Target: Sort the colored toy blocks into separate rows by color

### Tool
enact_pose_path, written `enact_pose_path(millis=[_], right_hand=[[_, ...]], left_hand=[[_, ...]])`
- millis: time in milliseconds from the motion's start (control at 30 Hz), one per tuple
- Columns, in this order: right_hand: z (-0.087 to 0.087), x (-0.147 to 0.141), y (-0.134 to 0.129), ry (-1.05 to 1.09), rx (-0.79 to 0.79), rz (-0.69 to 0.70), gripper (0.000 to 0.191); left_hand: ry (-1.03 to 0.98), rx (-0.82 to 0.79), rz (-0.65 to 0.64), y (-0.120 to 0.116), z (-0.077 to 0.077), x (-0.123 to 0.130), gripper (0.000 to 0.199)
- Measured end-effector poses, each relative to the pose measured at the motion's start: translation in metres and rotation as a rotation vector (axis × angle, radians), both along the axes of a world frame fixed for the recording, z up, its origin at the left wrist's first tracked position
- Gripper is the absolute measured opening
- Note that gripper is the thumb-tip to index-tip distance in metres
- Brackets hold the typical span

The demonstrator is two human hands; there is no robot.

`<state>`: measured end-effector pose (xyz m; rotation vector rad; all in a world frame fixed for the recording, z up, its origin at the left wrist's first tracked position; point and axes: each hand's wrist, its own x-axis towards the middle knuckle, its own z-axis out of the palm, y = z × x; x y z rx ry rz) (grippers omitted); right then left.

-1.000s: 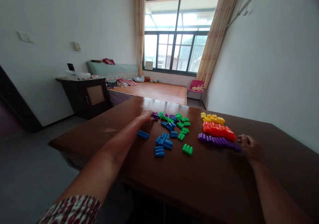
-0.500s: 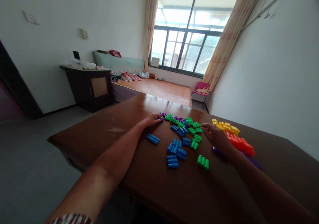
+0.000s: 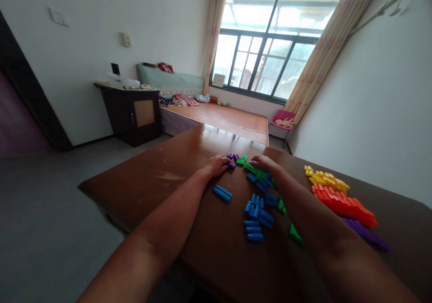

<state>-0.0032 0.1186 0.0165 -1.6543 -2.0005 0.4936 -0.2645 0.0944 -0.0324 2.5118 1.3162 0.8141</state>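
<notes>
- Blue pieces [image 3: 254, 237] lie between the forearms, nearer than either hand's fingers.
- Right of the right forearm: a purple row [image 3: 366, 234], then red pieces [image 3: 344, 204], then yellow pieces [image 3: 329, 181].
- Left hand [image 3: 218, 164]: fingers curve against a purple piece [image 3: 231, 165]; whether they pinch it, I cannot tell.
- Right hand [image 3: 265, 162]: fingertips just beside a green piece [image 3: 250, 167]; their grip is too small to tell.
- The table [image 3: 162, 168] leaves wide room left of the left hand; its far edge runs beyond both hands, before the bed [image 3: 236, 116].
</notes>
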Motion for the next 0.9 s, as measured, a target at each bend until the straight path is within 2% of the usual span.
enact_pose_path(millis=[100, 167, 233, 300, 400, 467, 567, 633, 767, 833, 900], right_hand=[[0.006, -0.002, -0.012, -0.067, -0.175, 0.123, 0.024], [0.012, -0.002, -0.025, -0.033, -0.235, 0.231, 0.031], [0.019, 0.000, -0.043, 0.068, -0.208, 0.309, 0.036], [0.025, 0.007, -0.065, 0.175, -0.135, 0.316, 0.038], [0.036, 0.029, -0.103, 0.309, -0.093, 0.168, 0.037], [0.042, 0.055, -0.128, 0.386, -0.087, 0.064, 0.036], [0.046, 0.111, -0.162, 0.506, 0.023, -0.075, 0.036], [0.046, 0.156, -0.181, 0.620, 0.092, -0.231, 0.033], [0.037, 0.243, -0.212, 0.945, 0.144, -0.552, 0.029], [0.028, 0.276, -0.225, 1.059, 0.196, -0.589, 0.026], [0.014, 0.300, -0.238, 1.092, 0.265, -0.563, 0.022]], left_hand=[[0.005, 0.005, -0.007, -0.001, 0.000, 0.000, 0.029], [-0.011, 0.005, -0.001, -0.002, 0.000, -0.001, 0.028], [-0.040, -0.002, 0.009, -0.004, 0.002, -0.002, 0.027], [-0.085, -0.022, 0.040, -0.005, 0.004, -0.003, 0.025], [-0.197, -0.089, 0.109, -0.006, 0.009, -0.002, 0.023], [-0.290, -0.141, 0.124, -0.005, 0.012, 0.001, 0.022], [-0.391, -0.185, 0.088, -0.002, 0.018, 0.009, 0.028], [-0.432, -0.202, 0.066, -0.001, 0.024, 0.016, 0.035], [-0.422, -0.236, 0.031, -0.010, 0.042, 0.037, 0.044], [-0.411, -0.256, -0.025, -0.020, 0.053, 0.051, 0.045], [-0.396, -0.270, -0.102, -0.031, 0.063, 0.069, 0.044]])
